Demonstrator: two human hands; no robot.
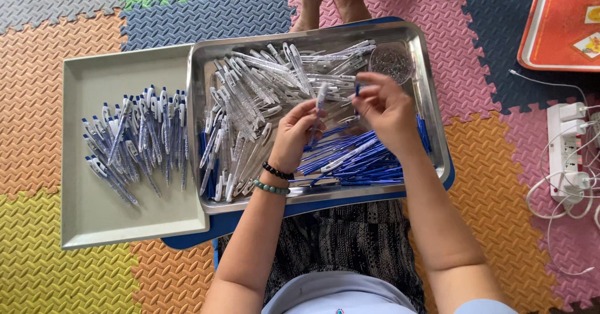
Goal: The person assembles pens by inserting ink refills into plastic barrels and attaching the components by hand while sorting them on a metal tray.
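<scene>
Foam floor mats (75, 14) underlie a steel tray (431, 101); left hand (294, 136) pinches a clear pen barrel (320, 101) upright, right hand (384, 107) seemingly grips a blue refill (357, 91); keeping both aligned helps.

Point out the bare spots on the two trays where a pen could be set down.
Free: the grey tray below and above its pile of finished pens. Crowded: the steel tray, filled with clear barrels, blue refills and a small cup.
</scene>
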